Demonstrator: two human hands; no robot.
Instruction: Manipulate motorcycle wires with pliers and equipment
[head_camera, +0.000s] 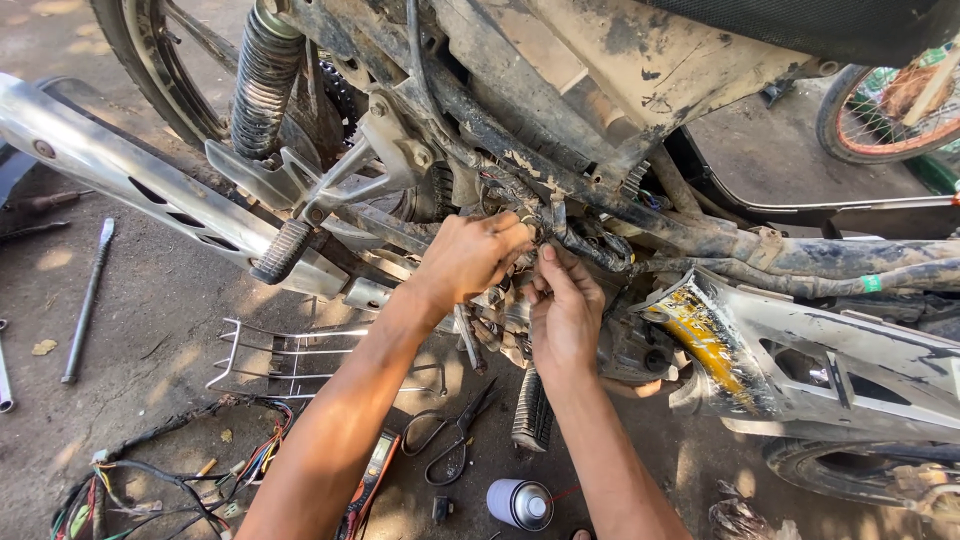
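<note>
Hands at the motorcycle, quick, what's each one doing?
Left hand: closed on the wiring bundle.
Right hand: fingers pinched at the same wiring; exact grip cannot be told.

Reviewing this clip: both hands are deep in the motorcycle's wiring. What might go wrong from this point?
1. The left hand and right hand pinch a wire bundle among muddy frame parts; fingers could get scraped or a wire pulled loose.
2. Scissors, a spray can and a multimeter lie on the ground beneath the forearms, easy to knock or kneel on.
3. The loose wiring harness nearby may snag.
</note>
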